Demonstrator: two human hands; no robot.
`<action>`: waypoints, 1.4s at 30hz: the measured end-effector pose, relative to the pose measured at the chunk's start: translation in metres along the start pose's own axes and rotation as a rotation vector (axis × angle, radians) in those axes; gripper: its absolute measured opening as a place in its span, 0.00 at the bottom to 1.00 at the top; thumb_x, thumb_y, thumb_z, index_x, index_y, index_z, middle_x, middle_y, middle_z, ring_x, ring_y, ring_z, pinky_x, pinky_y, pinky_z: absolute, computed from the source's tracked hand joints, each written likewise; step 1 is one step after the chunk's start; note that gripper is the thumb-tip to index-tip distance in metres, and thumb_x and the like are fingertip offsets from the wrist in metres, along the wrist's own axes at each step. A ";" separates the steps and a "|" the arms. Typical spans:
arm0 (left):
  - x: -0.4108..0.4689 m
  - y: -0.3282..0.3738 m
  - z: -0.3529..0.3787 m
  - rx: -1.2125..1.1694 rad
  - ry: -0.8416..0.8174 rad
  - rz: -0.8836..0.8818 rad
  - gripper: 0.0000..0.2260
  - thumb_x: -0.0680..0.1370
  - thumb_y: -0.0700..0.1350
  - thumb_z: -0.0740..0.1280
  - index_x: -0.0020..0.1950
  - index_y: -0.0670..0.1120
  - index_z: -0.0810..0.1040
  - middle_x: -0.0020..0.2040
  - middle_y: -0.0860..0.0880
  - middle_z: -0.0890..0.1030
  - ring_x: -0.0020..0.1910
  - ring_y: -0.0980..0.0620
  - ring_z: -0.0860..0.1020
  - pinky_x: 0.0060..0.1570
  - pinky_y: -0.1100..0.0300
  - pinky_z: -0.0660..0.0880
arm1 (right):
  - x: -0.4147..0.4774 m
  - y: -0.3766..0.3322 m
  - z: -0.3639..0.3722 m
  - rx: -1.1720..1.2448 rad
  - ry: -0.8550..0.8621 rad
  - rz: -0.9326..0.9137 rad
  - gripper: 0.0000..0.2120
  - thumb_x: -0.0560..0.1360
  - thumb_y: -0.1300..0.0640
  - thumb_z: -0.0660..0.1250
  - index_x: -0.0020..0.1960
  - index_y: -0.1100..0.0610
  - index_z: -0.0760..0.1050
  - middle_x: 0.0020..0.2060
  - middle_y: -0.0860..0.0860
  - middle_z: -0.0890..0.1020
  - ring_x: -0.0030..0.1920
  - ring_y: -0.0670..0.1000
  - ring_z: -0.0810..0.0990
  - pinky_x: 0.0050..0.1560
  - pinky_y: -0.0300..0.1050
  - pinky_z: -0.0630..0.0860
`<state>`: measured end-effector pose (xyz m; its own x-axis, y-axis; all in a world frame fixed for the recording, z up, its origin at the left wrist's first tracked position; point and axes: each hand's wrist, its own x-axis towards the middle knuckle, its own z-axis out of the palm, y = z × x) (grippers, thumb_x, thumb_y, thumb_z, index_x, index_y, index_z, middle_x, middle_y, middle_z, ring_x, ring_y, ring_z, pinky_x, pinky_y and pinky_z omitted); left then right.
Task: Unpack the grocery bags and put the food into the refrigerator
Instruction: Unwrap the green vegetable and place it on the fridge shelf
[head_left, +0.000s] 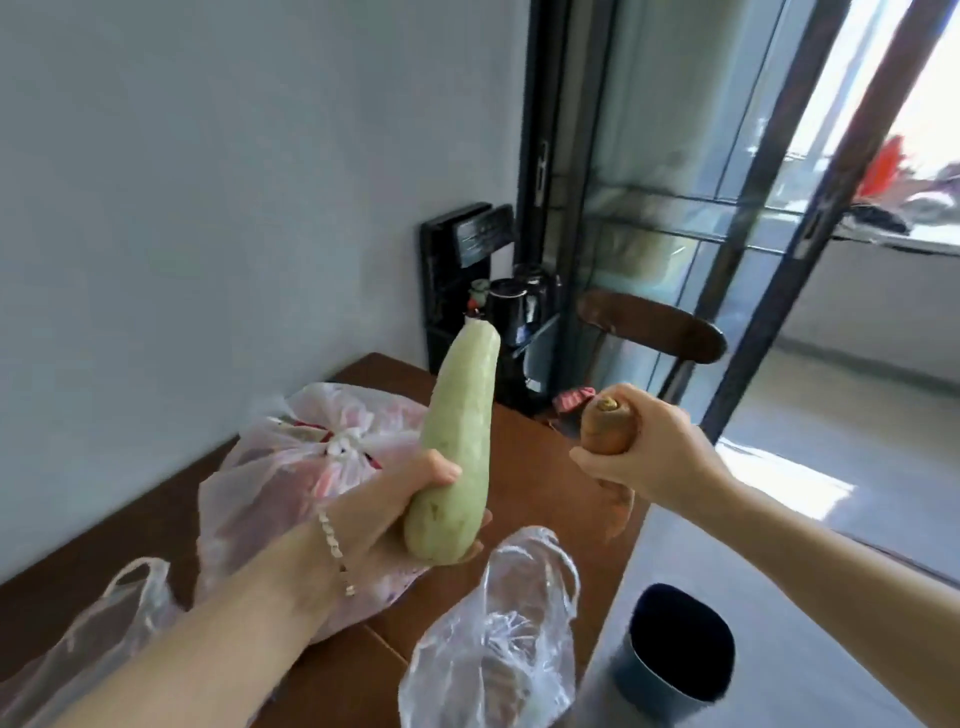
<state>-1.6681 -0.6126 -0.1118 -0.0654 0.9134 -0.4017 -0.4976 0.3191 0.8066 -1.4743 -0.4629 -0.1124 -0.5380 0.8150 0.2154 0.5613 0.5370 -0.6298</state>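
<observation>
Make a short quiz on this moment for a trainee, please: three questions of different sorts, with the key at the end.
1. True or false: the left hand grips the pale green gourd near its lower end, with the gourd pointing up.
2. Choose one: what does the right hand hold? A) a carrot B) an egg C) a bottle
3. Fill the gap: the pink and white bag on the table is ____ shut at its top.

Key: 1 true; 2 A; 3 tied
</observation>
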 end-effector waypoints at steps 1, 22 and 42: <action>0.017 0.001 0.022 0.082 0.002 -0.003 0.28 0.57 0.40 0.76 0.56 0.40 0.75 0.39 0.41 0.80 0.36 0.46 0.81 0.36 0.52 0.79 | -0.008 0.018 -0.021 -0.008 0.034 0.036 0.16 0.63 0.46 0.77 0.42 0.41 0.71 0.37 0.38 0.78 0.41 0.45 0.78 0.43 0.43 0.76; 0.262 -0.185 0.708 0.740 -0.617 0.160 0.29 0.41 0.57 0.72 0.38 0.44 0.79 0.26 0.50 0.79 0.29 0.50 0.76 0.33 0.57 0.76 | -0.277 0.411 -0.530 -0.410 0.573 0.739 0.20 0.59 0.51 0.81 0.46 0.50 0.76 0.43 0.46 0.80 0.46 0.48 0.78 0.48 0.42 0.75; 0.302 -0.335 1.313 0.612 -1.338 0.467 0.13 0.67 0.42 0.76 0.45 0.51 0.76 0.39 0.51 0.81 0.32 0.57 0.79 0.27 0.70 0.74 | -0.478 0.598 -0.915 -0.747 1.393 1.148 0.18 0.60 0.54 0.79 0.45 0.54 0.75 0.37 0.45 0.79 0.41 0.49 0.77 0.41 0.43 0.71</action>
<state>-0.3855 -0.1117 0.0658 0.8545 0.4022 0.3286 -0.2138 -0.3042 0.9283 -0.3060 -0.3322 0.0911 0.7988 0.1627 0.5792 0.5382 -0.6233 -0.5673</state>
